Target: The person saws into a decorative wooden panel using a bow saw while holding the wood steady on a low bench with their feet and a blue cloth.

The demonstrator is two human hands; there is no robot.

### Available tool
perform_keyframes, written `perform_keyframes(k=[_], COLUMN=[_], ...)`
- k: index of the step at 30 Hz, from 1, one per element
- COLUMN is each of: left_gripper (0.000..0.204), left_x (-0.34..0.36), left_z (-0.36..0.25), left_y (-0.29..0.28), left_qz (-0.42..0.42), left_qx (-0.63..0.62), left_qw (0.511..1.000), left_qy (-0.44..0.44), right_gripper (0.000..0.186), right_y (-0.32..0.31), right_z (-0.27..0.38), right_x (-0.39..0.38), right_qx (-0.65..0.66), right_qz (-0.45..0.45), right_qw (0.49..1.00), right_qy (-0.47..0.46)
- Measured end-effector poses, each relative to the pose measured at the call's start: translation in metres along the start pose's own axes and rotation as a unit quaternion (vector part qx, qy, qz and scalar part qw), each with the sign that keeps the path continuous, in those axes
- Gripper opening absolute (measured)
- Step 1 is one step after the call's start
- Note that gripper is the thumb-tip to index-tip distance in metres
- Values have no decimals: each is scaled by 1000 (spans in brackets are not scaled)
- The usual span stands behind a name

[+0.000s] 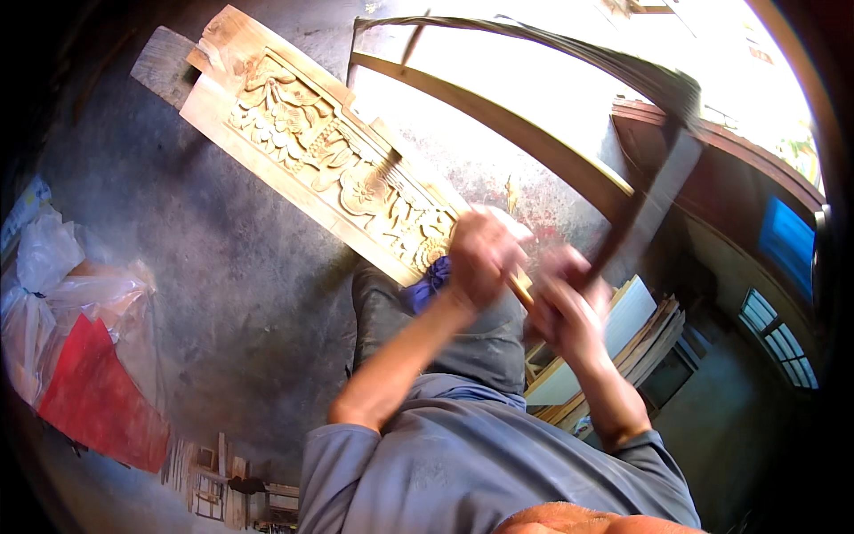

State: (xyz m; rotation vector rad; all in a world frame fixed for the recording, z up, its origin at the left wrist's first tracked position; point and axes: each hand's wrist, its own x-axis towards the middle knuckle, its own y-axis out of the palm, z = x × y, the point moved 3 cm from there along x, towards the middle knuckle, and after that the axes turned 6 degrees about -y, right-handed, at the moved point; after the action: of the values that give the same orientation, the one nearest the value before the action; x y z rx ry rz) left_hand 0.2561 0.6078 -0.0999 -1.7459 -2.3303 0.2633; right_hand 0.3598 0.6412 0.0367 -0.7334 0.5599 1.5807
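A long pale wooden board with floral relief carving (298, 133) slants from upper left toward my middle, over a purple cloth (425, 289) at my dark-trousered leg (418, 329). My left hand (485, 254) is closed at the board's near end, blurred, so what it grips is unclear. My right hand (569, 303), also blurred, is closed on the lower end of a large wooden bow saw (525, 133), whose frame rises up and to the right, with a dark twisted cord along its top. A thin light wooden piece (520, 289) shows between my hands.
Plastic bags (44, 267) and a red sheet (102, 400) lie at left. Stacked boards and panels (623, 338) stand right of my leg. Wood scraps (218, 472) are at lower left, a grey block (156, 62) at the board's far end, and a bright opening upper right.
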Motion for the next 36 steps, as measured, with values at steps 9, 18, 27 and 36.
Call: perform_keyframes(k=[9,18,27,36], left_gripper=[24,56,69,42], left_x=[-5,-6,-39,-8], left_z=[-2,32,-25,44], left_y=[-1,23,25,14], left_qz=[46,-20,-11,-26], left_qx=[-54,-5,-4,18], left_qw=[997,999,1000,998], left_qy=[-9,36,15,62], right_gripper=[12,10,14,5], right_y=[-22,-26,-41,-4], right_z=[-15,-40,-7,-41], right_x=[-15,20,-48,28], right_qx=[59,25,86,10], right_qz=[-10,2,-24,-32], right_qw=[998,999,996,999], right_qy=[-10,-21,-2,4])
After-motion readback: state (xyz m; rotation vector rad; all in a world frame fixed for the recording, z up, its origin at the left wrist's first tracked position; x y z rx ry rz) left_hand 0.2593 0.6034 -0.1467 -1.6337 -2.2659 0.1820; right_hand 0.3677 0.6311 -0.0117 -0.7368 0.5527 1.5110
